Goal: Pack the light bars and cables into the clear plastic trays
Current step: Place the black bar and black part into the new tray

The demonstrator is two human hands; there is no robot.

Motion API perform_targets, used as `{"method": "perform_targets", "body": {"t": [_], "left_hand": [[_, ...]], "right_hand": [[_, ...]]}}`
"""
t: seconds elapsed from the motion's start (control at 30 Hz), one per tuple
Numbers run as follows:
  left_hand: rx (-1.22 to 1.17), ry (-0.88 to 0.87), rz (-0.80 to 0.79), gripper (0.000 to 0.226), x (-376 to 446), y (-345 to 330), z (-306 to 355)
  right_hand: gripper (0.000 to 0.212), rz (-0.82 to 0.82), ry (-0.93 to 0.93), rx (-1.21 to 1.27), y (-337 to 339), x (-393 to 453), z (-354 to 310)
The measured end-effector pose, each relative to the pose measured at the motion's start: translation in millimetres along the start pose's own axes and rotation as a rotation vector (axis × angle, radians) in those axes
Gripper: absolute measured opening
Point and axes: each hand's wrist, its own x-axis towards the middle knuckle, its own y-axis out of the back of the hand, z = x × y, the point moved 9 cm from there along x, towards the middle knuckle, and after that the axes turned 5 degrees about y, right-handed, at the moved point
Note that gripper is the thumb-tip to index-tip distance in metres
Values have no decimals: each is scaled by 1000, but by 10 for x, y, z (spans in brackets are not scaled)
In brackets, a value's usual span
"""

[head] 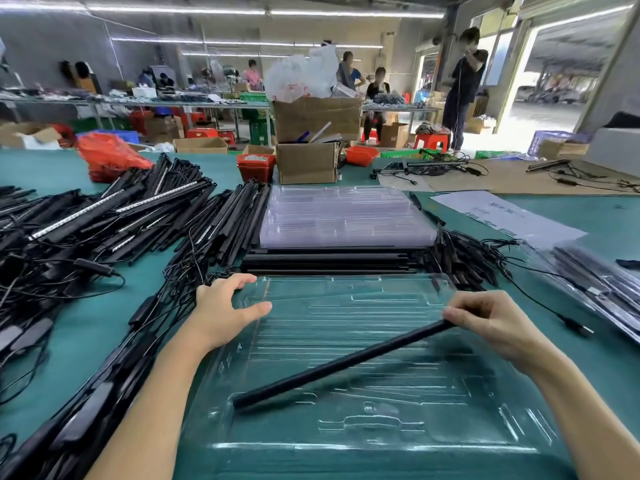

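Note:
A clear plastic tray (363, 427) lies flat on the green table right in front of me. My right hand (491, 320) pinches one end of a black light bar (332, 365), which slants down to the left above the tray. My left hand (225, 306) rests on the tray's far left corner with straight fingers. A row of black light bars (329, 259) lies just behind the tray. A stack of clear trays (346, 216) sits behind that row.
A big heap of black light bars and cables (97, 223) covers the table's left side. Packed trays (595, 282) lie at the right, next to a paper sheet (502, 213). Cardboard boxes (308, 161) and a red basket (256, 166) stand at the back. People work at far tables.

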Motion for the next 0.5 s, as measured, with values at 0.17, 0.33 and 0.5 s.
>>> {"method": "perform_targets", "body": {"t": [0.17, 0.33, 0.5], "left_hand": [[5, 14, -15, 55, 14, -20, -20], [2, 14, -10, 57, 12, -19, -25], [-1, 14, -12, 58, 4, -23, -23]], "right_hand": [[24, 44, 1, -17, 1, -9, -26], [21, 60, 30, 3, -7, -9, -79], [22, -71, 73, -85, -91, -36, -148]]}}
